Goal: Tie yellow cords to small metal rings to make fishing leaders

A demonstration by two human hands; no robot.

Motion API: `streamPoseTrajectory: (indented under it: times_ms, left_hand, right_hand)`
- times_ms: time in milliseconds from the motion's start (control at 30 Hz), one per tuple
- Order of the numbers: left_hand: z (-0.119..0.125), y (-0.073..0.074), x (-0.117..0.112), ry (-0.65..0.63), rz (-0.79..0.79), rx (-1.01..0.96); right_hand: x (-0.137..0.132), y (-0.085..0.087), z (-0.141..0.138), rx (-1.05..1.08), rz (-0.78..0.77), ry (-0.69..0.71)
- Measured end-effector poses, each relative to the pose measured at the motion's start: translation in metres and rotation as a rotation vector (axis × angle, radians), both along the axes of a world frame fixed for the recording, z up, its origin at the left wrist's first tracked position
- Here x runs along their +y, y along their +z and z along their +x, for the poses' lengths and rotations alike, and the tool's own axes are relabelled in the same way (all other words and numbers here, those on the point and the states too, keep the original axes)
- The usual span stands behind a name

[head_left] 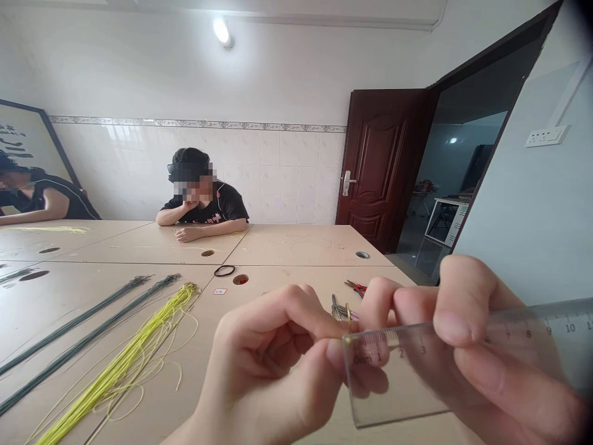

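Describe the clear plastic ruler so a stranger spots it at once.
Above the pale tan table, find the right hand. It grips the flat clear plastic ruler, told from the red-handled tool beyond by its see-through body and printed numbers.

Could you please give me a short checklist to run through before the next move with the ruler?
1. Ruler held: ok, gripped in the right hand.
2. Zero end readable: ok, its first numbers face the camera.
3. Golden strand pinched: ok, by the left hand beside the zero end.
4. Strand exactly on the zero line: cannot tell, too small.
5. Yellow bundle tidy: not ok, loose loops spread out.
6. Red-handled pliers in sight: ok, partly hidden.
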State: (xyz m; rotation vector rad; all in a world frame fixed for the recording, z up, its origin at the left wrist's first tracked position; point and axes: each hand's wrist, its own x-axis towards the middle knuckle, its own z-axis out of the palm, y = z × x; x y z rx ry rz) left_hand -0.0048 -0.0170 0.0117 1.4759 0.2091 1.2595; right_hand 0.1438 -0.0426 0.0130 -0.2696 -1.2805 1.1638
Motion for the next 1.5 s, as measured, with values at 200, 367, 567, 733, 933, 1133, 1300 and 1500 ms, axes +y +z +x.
streamPoseTrajectory:
  times_ms: [200, 367, 567, 733, 933, 1133, 1300, 1500]
  left_hand:
    - [-0.0007, 0.0007, 0.0005, 0.010, 0.001, 0.006]
    - [-0.0004, -0.0002, 0.0005, 0.004, 0.002, 0.001]
    - [-0.0019, -0.0010, 0.0004, -0.003, -0.010, 0.003]
    - [-0.0017, -0.0005, -0.0004, 0.002, 0.001, 0.005]
    - [-0.0014, -0.0003, 0.0010, -0.001, 0.011, -0.003]
    - [-0.0012, 0.0003, -0.0007, 0.005, 0.017, -0.007]
    - [-0.0007, 0.0011, -0.0003, 0.023, 0.004, 0.001]
    - [-0.0012, -0.0004, 0.0011, 0.010, 0.015, -0.008]
  right_hand:
    - [0.0024, -0.0010, 0.0032, -0.019, -0.044, -0.009]
    - [0.0028, -0.0017, 0.0064, -0.030, -0.027, 0.016]
    - [0.0043, -0.0048, 0.0081, -0.015, -0.025, 0.037]
    - [0.0025, -0.0056, 0.0080, -0.020, -0.010, -0.014]
    - [0.0027, -0.0021, 0.0048, -0.038, -0.006, 0.034]
    - [0.0050, -0.0044, 0.0079, -0.020, -0.010, -0.011]
    - [0.0043, -0.0071, 0.0092, -0.052, -0.001, 0.023]
    - [0.0010, -0.0058, 0.0052, -0.008, -0.039, 0.027]
